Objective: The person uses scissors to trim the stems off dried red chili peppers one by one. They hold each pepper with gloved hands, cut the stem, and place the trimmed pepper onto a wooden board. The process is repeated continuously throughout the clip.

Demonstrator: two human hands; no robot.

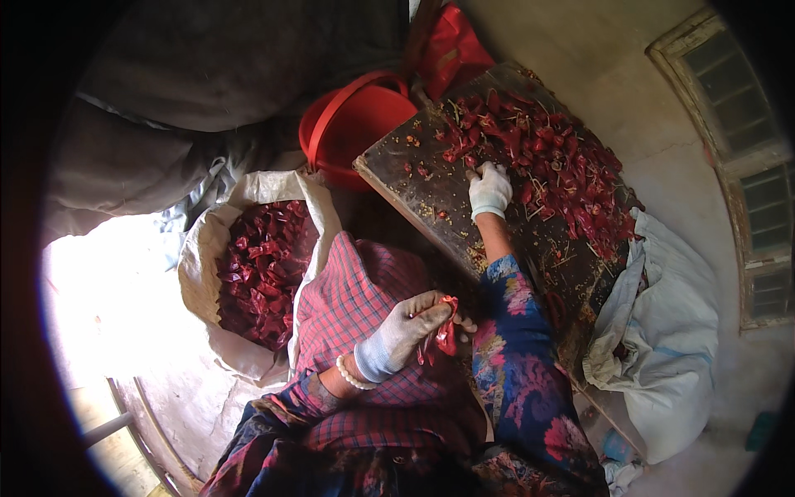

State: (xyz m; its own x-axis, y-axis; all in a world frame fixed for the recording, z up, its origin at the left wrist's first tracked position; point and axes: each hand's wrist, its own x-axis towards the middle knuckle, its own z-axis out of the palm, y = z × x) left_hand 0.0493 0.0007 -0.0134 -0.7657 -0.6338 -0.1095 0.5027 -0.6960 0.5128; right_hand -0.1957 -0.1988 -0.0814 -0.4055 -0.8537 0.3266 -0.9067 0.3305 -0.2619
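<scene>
My left hand (413, 326), in a soiled white knit glove, holds red dried chilli pieces (446, 335) between thumb and fingers above my checked apron. My right hand (490, 188), gloved too, reaches onto the dark board (404, 177) at the near edge of a heap of dried red chillies (546, 149). Its fingers point down and curl; whether they grip anything is hidden. Seeds and stem bits lie scattered on the board. To the left stands an open white woven sack (202, 273) holding many red chilli pieces (264, 273).
A red plastic basket (363, 124) with a handle stands behind the board's left corner. A red bag (453, 50) is beyond it. Another white woven sack (671, 348) leans at the board's right end. Dark cloth (205, 68) hangs at the upper left.
</scene>
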